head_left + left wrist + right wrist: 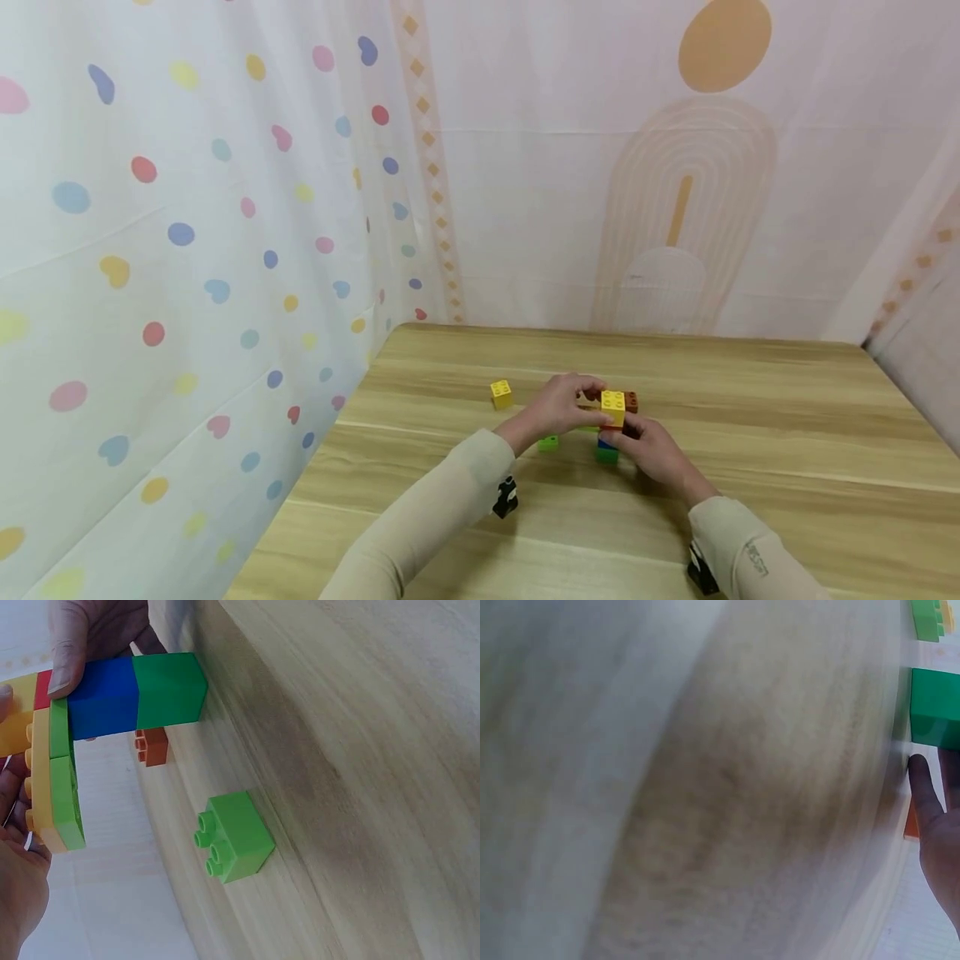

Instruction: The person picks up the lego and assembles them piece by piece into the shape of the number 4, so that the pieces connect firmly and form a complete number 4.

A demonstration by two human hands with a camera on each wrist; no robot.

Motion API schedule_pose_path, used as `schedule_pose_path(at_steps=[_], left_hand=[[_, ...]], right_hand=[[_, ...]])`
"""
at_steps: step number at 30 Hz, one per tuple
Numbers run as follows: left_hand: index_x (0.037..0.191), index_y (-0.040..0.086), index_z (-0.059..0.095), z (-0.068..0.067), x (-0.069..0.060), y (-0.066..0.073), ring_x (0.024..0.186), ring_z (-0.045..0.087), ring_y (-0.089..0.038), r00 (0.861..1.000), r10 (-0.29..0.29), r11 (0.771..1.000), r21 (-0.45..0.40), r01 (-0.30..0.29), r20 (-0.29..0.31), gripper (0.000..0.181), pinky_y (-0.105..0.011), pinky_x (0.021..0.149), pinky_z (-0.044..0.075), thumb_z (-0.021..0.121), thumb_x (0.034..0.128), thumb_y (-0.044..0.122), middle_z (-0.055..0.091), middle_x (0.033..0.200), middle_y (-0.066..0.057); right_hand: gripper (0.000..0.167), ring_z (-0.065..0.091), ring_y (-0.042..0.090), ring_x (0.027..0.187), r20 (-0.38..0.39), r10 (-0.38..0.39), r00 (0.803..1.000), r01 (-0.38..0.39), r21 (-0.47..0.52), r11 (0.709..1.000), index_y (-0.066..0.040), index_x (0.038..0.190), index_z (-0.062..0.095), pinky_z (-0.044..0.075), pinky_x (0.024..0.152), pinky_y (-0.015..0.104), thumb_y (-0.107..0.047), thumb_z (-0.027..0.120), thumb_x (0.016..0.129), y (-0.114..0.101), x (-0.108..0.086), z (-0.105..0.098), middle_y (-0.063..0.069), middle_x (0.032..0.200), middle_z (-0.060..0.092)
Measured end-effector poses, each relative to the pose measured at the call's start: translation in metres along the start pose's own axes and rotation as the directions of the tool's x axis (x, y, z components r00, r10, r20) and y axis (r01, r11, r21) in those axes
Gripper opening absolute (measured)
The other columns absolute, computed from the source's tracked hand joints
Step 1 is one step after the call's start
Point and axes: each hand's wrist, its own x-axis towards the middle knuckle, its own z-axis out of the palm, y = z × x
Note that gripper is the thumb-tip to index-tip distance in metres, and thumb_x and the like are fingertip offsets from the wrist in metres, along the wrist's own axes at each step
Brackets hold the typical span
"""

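A: So what could go sideways with this tower (612,419)? Looks kinda top-heavy to me.

B: My bet's tipping. The orange strip (45,780) and light green layer (69,806) stick out to the left, with just the blue brick (103,697) and green base (172,691) holding things up. Press off-centre and it could lean or pop a joint. A slip might also bump the loose green brick (236,838) near the overhang.

A: And the hands?

B: Left hand (557,408) is pinching the yellow brick (612,400) up top, thumb one side, fingers behind. Right hand (652,450) grips lower, thumb around the red piece (43,688) and the light green, fingers round the back. Neither's spread wide.

A: Is it standing on the worktop (765,433)?

B: Can't tell, touching or just above. It's between the two hands anyway, brown brick (632,402) on its far side, spare yellow brick (501,395) off left.
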Motion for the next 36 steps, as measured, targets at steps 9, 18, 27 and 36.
schedule_pose_path(at_steps=[9,18,27,36], left_hand=[[0.133,0.014,0.063,-0.006,-0.003,-0.012,0.102,0.057,-0.006,1.000,-0.026,0.996,-0.091,0.024,-0.017,0.050,-0.027,0.086,0.047,0.062,0.0963,0.047,0.064,0.112,0.010],[0.131,0.014,0.065,-0.036,-0.007,-0.032,0.104,0.059,-0.010,0.991,-0.064,0.993,-0.104,0.052,-0.119,0.049,-0.030,0.087,0.049,0.056,0.0987,0.050,0.066,0.117,0.006],[0.130,0.014,0.065,-0.064,-0.021,-0.064,0.101,0.061,-0.016,0.967,-0.141,0.987,-0.109,0.119,-0.214,0.048,-0.035,0.084,0.050,0.056,0.0991,0.049,0.068,0.117,0.001],[0.129,0.012,0.065,-0.078,-0.038,-0.095,0.103,0.059,-0.018,0.931,-0.209,0.975,-0.142,0.174,-0.300,0.044,-0.039,0.086,0.050,0.061,0.0984,0.043,0.068,0.115,-0.001]], right_hand=[[0.052,0.058,0.024,0.112,0.007,-0.009,1.000,0.009,0.026,1.000,-0.006,0.137,0.058,0.045,0.098,0.049,-0.040,0.063,0.097,0.000,-0.001,0.002,0.011,0.126,0.063],[0.053,0.057,0.024,0.115,0.003,0.002,1.000,-0.003,0.059,0.998,-0.005,0.137,0.058,0.045,0.099,0.048,-0.039,0.064,0.097,-0.002,-0.003,0.002,0.012,0.130,0.062],[0.054,0.056,0.024,0.115,-0.004,0.014,1.000,-0.014,0.036,0.999,-0.004,0.137,0.058,0.045,0.097,0.045,-0.039,0.064,0.097,0.000,-0.002,0.003,0.013,0.131,0.061],[0.055,0.056,0.024,0.116,-0.010,0.021,1.000,-0.021,0.033,0.999,-0.005,0.138,0.057,0.045,0.098,0.046,-0.041,0.064,0.096,0.001,-0.002,0.004,0.014,0.132,0.060]])
